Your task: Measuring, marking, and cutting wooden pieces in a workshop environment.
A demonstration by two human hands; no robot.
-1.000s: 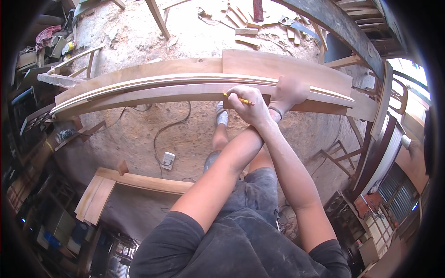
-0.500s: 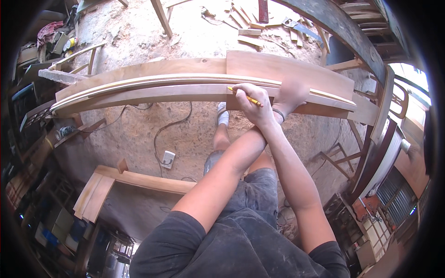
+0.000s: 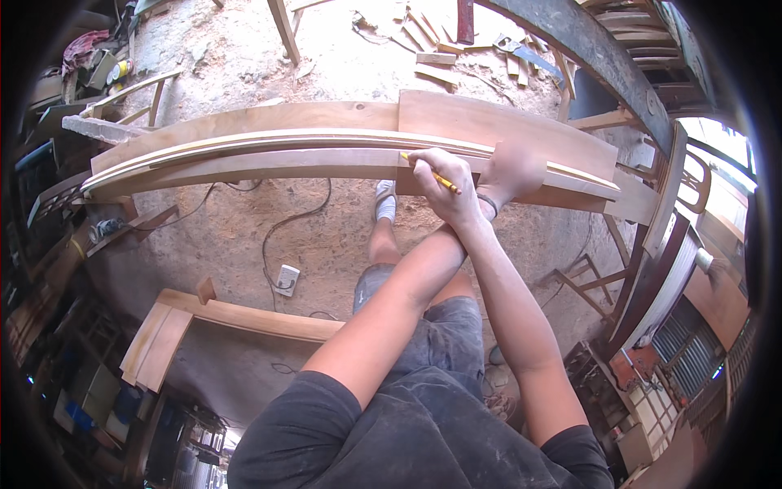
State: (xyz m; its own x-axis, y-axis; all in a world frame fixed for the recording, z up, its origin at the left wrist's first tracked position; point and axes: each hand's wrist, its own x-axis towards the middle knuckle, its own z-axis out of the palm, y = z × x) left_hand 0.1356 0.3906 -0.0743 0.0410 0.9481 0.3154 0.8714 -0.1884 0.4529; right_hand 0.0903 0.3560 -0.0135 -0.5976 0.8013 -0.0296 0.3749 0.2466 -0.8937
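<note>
A long curved wooden board [image 3: 269, 163] lies across a wider plank [image 3: 456, 118], with a thin pale curved strip [image 3: 244, 143] on top. My arms are crossed at the wrists. My right hand [image 3: 444, 183] grips a yellow pencil [image 3: 432, 174], its tip on the board just below the strip. To its right, my left hand [image 3: 511, 167] presses flat on the strip and board, a dark band on its wrist.
Sawdust covers the floor, where a white power strip [image 3: 285, 279] with a black cable lies. A wooden frame piece [image 3: 244, 318] is near my legs. Offcuts [image 3: 436, 57] lie beyond the board, chair frames [image 3: 676, 187] stand at right, and cluttered shelves at left.
My right hand has shifted slightly along the board with the pencil still on the wood. My left hand stays pressed down. The view has tilted a little.
</note>
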